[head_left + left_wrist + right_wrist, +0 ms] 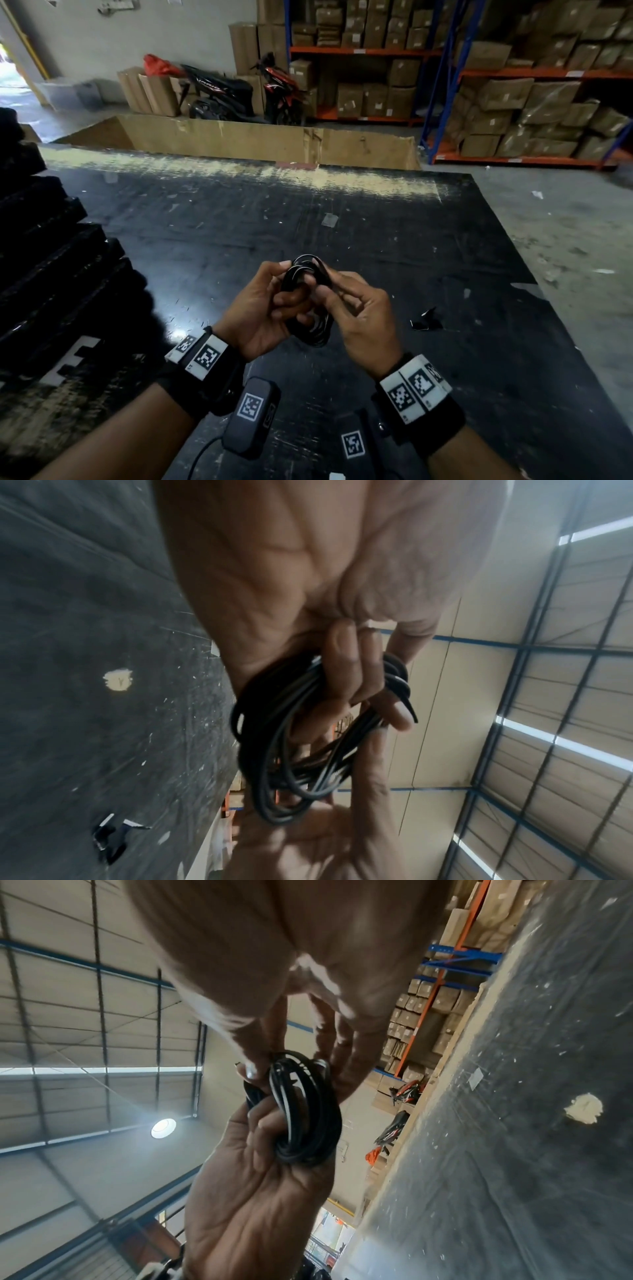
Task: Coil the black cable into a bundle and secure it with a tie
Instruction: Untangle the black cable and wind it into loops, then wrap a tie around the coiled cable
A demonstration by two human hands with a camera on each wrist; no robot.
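A black cable (pixel 310 298) wound into several loops hangs between both hands above the dark table (pixel 376 233). My left hand (pixel 274 301) wraps its fingers through the bundle's middle; in the left wrist view the coil (pixel 301 739) runs under those curled fingers (pixel 346 669). My right hand (pixel 349 301) pinches the coil from the right, thumb and fingertips at its top edge. The right wrist view has the loops (pixel 304 1112) pressed between both hands. A short black end (pixel 411 710) sticks out past the left fingertips. No tie can be made out.
A small black scrap (pixel 424 320) lies on the table to the right of my hands. Stacked black foam pieces (pixel 51 257) rise at the left. A long cardboard box (pixel 257 140) stands behind the table, with shelves of cartons (pixel 513 96) and motorbikes (pixel 239 92) beyond.
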